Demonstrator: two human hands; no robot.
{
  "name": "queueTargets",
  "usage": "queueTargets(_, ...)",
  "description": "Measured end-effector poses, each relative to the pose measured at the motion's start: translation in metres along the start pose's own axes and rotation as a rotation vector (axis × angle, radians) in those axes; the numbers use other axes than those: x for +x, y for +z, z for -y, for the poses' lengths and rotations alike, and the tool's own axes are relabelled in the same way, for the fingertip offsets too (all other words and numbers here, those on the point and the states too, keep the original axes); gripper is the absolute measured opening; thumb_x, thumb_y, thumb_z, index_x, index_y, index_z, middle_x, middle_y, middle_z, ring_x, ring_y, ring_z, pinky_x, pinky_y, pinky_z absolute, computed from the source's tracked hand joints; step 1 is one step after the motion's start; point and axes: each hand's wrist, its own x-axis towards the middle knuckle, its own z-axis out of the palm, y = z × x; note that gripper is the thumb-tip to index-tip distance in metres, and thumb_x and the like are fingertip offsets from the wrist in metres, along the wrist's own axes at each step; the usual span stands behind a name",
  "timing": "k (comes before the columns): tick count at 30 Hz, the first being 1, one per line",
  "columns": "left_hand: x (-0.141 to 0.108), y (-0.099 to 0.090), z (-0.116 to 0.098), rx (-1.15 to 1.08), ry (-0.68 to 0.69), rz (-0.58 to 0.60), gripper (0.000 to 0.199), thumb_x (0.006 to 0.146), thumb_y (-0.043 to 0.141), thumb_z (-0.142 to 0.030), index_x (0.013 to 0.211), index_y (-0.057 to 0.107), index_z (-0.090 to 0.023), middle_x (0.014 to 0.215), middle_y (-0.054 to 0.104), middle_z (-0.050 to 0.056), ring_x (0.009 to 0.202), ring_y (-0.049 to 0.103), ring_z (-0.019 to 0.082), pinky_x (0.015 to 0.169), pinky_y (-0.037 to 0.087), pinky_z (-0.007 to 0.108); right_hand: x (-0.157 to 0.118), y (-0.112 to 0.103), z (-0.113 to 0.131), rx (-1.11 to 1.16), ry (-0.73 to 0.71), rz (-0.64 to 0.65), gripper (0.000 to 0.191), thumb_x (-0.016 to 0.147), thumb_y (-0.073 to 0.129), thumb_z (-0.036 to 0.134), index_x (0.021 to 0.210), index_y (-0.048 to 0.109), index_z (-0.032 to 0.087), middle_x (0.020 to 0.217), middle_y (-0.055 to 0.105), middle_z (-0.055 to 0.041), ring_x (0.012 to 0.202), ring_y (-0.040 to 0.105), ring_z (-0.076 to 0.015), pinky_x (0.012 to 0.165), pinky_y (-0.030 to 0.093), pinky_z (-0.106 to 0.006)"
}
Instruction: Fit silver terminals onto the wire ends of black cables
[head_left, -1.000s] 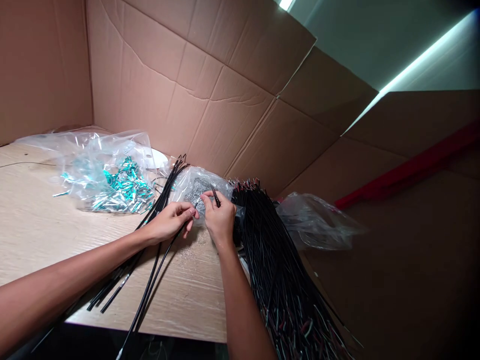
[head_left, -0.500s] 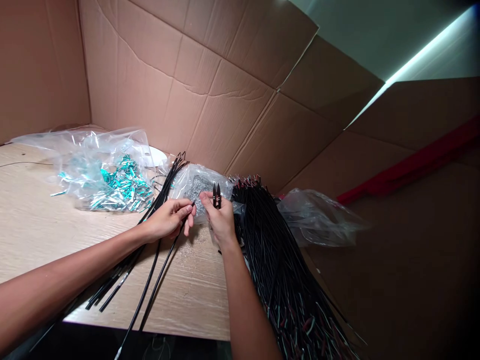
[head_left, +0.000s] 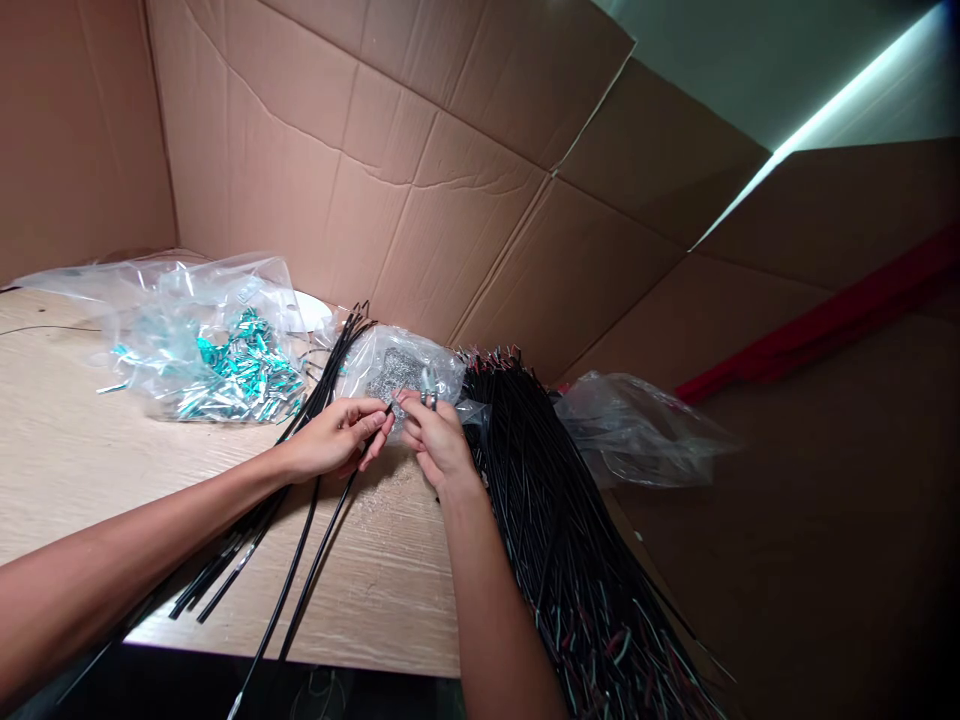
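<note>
My left hand (head_left: 339, 438) pinches the upper end of a black cable (head_left: 324, 548), which runs down toward the table's front edge. Close beside it on the right, my right hand (head_left: 439, 436) has thumb and forefinger at the cable's tip, with small dark snips (head_left: 429, 398) held among the fingers. Whether the right fingertips grip a wire there is too small to tell. Behind both hands lies a clear bag of small silvery pieces (head_left: 396, 378). More black cables (head_left: 330, 378) lie under and beside my left wrist.
A clear bag with green and silver pieces (head_left: 251, 375) lies at the left on the wooden table (head_left: 67, 440). A thick bundle of black cables (head_left: 555, 500) fills the right side, beside a crumpled clear bag (head_left: 637, 430). Cardboard walls (head_left: 300, 150) stand behind.
My right hand has turned and its fingertips have come closer to the cable's tip. The snips no longer point up as clearly. My left hand has hardly moved.
</note>
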Motion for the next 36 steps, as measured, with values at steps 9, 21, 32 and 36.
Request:
queueTargets(9,0.001,0.001,0.001,0.190,0.021,-0.096,0.037,0.103,0.045,-0.048,0.084,0.054,-0.018,0.062,0.054,-0.002,0.047,0.044,0.010,0.043,0.033,0.019,-0.003,0.002,0.002,-0.375,-0.373,-0.138,0.024,0.080,0.071,0.041,0.083,0.065,0.019,0.060,0.051,0.0040,0.053,0.044,-0.0116,0.051,0.037,-0.025)
queueTargets(21,0.005,0.000,0.006,0.176,0.048,-0.176,0.039,0.102,0.047,-0.048,0.081,0.056,-0.016,0.060,0.050,-0.002,0.050,0.044,0.010,0.048,0.033,0.021,-0.008,0.003,0.004,-0.478,-0.397,-0.065,0.026,0.084,0.070,0.042,0.093,0.067,0.018,0.062,0.049,0.0047,0.054,0.042,-0.0119,0.053,0.034,-0.026)
queueTargets(32,0.002,0.002,-0.003,-0.073,-0.102,-0.107,0.037,0.100,0.052,-0.048,0.087,0.059,-0.014,0.059,0.056,-0.002,0.040,0.043,0.007,0.038,0.023,0.018,-0.010,0.003,0.001,-0.751,-0.562,-0.134,0.022,0.090,0.065,0.040,0.084,0.069,0.019,0.053,0.041,0.0058,0.048,0.032,-0.0106,0.046,0.025,-0.025)
queueTargets(36,0.004,0.003,0.009,0.088,-0.059,-0.207,0.043,0.097,0.053,-0.056,0.083,0.059,-0.015,0.052,0.049,-0.004,0.037,0.040,0.008,0.036,0.027,0.019,-0.009,0.005,-0.006,-0.845,-0.605,-0.112,0.018,0.093,0.061,0.036,0.090,0.069,0.020,0.062,0.063,0.0021,0.053,0.052,-0.0129,0.056,0.042,-0.025)
